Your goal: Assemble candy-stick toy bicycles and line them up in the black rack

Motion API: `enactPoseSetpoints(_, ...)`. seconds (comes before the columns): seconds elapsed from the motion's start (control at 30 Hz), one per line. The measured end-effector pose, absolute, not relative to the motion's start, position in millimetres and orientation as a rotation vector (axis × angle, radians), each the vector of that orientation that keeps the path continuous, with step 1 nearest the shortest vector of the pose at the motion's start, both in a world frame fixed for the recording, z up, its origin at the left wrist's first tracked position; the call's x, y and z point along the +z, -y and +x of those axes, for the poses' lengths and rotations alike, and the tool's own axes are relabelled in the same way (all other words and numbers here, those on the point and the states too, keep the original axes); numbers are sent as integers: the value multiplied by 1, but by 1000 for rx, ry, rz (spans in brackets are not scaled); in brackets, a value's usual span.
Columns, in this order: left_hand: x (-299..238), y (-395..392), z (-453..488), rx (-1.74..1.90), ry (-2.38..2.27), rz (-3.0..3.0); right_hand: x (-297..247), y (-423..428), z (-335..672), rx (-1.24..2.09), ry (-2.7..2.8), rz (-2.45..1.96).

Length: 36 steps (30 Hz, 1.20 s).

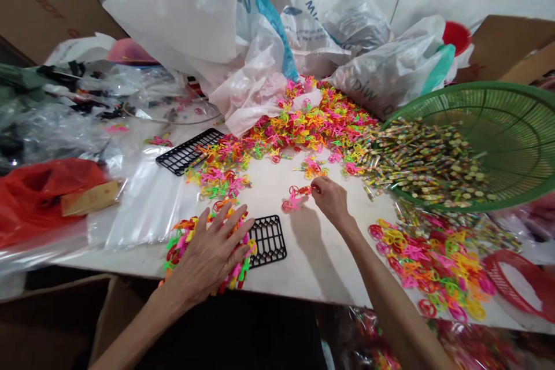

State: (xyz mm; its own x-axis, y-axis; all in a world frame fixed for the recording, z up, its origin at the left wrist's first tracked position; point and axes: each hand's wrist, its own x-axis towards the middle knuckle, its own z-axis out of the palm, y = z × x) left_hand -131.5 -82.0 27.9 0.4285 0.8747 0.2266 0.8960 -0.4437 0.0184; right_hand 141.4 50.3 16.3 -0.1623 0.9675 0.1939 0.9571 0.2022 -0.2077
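My left hand (pixel 208 255) lies with fingers spread on a heap of neon plastic shapes (pixel 203 248), pressing on it without closing. Beside that hand is a black plastic grid (pixel 267 241). My right hand (pixel 332 202) pinches the end of a small red and pink plastic shape (pixel 297 195) above the white table (pixel 277 266). A larger drift of neon shapes (pixel 303 121) spreads across the table's far side. Another neon pile (pixel 437 266) lies to the right.
A tilted green mesh basket (pixel 485 127) spills small wrapped sticks (pixel 427 165) onto the table. A red basket (pixel 515 283) sits at the right edge. Another black grid (pixel 189 151) lies at the left, with plastic bags (pixel 347 52) heaped behind.
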Motion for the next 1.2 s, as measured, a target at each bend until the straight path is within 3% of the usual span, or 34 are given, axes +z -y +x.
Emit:
enactPoseSetpoints(0.17, 28, 81, -131, -301, 1594, -2559, 45, -43, 154, -66, 2009, -1745)
enactPoseSetpoints(0.37, 25, 81, -133, -308, 1544, -2572, 32, -14, 153, 557, 2426, -1523)
enactPoseSetpoints(0.53, 26, 81, -133, -306, 1550, -2605, -8, 14, 156, 712, 1972, -1499)
enactPoseSetpoints(0.67, 29, 81, -131, -289, 1591, -2604, -15, 5, 164, 527, 1973, -1774)
enactPoseSetpoints(0.83, 30, 82, -131, -290, 1556, -2603, 4, -40, 143, 212, 2573, -1799)
enactPoseSetpoints(0.97, 29, 82, -131, -303, 1553, -2588, 11, -53, 139, 215, 2770, -1671)
enactPoseSetpoints(1.2, 31, 83, -128, -357, 1634, -2573, -9, -3, 140, 572, 2285, -1560)
